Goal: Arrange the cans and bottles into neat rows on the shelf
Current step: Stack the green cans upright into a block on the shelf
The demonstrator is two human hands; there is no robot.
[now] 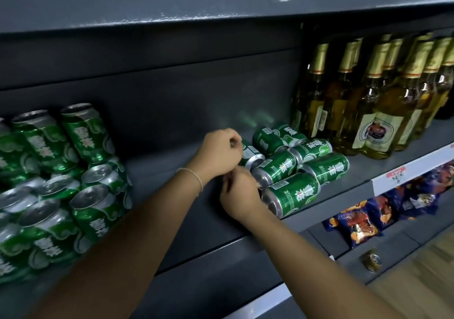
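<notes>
Several green cans (319, 168) lie on their sides in a cluster on the dark shelf (172, 171), just left of the bottles. My left hand (218, 152) grips one lying green can (253, 157) at the cluster's left edge. Just below it, my right hand (239, 193) curls its fingers round the silver end of the front lying can (292, 194); the fingertips are hidden. More green cans (73, 171) stand stacked in two layers at the far left. Yellow glass bottles (383, 112) with gold foil necks stand in rows at the right.
A bare stretch of shelf separates the left stack from the lying cans. A shelf board overhangs closely above. A lower shelf holds blue snack packets (363, 223) and a price strip (412, 168). One small can (372, 261) sits lower down. Wooden floor shows at the bottom right.
</notes>
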